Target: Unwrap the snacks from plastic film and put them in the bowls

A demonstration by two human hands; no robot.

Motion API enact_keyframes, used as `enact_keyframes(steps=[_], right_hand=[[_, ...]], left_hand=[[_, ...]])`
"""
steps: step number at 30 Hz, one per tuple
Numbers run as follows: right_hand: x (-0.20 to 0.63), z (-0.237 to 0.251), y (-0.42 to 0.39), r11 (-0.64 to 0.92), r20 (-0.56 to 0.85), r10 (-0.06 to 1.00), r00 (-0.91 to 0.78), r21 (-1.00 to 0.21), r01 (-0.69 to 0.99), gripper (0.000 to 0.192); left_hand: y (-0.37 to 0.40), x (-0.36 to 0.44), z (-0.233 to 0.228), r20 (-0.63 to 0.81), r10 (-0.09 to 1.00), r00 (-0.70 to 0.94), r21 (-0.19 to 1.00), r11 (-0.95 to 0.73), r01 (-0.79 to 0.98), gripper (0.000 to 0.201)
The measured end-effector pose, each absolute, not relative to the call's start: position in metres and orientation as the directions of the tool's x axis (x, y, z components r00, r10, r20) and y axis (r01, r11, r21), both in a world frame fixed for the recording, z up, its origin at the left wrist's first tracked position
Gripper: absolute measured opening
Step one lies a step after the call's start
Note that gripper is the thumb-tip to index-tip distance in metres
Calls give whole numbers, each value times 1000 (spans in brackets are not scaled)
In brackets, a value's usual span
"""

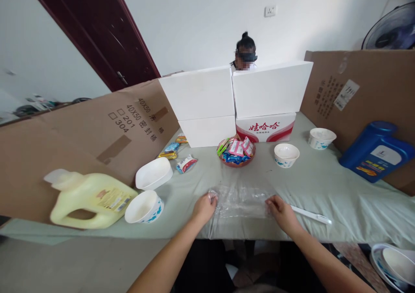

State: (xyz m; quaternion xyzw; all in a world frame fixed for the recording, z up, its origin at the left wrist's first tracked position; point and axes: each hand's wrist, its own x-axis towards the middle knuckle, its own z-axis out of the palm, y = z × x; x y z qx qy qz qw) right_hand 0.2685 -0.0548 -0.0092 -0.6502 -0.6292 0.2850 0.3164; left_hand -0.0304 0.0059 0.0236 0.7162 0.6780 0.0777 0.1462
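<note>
A clear plastic bag (241, 200) is stretched sideways between my two hands, low over the front of the cloth-covered table. My left hand (205, 207) pinches its left end, fingers closed. At the other end, the fingers of my right hand (281, 211) are closed on the bag's edge. Just beyond the right hand lies a long white plastic utensil (313, 215), partly hidden by that hand. Behind the bag stands a reddish bowl (238, 164) heaped with small wrapped snacks (236, 148).
Paper bowls (287, 155) stand back right, near a tilted blue jug (378, 152). To the left are a yellow jug (94, 200), another paper bowl (144, 207), a white dish (154, 173) and snack packets (186, 164). White boxes (197, 94) and cardboard (129, 133) wall the table; a person (245, 53) is behind.
</note>
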Motion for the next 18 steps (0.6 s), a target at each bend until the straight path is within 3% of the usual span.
enact_keyframes(steps=[7,16,18], right_hand=[[261,-6,-18,-228,-98,973,207,-525,820,23],[259,3,-17,-236,-146,970,196,-347,907,24],[256,2,-17,-223,-142,972,186,-325,919,24]], left_hand=[[16,-26,14,-143,990,-3,286,44,957,11],[-1,-34,22,-183,983,14,237,30,971,35],[-9,-31,27,-101,995,18,176,0,984,45]])
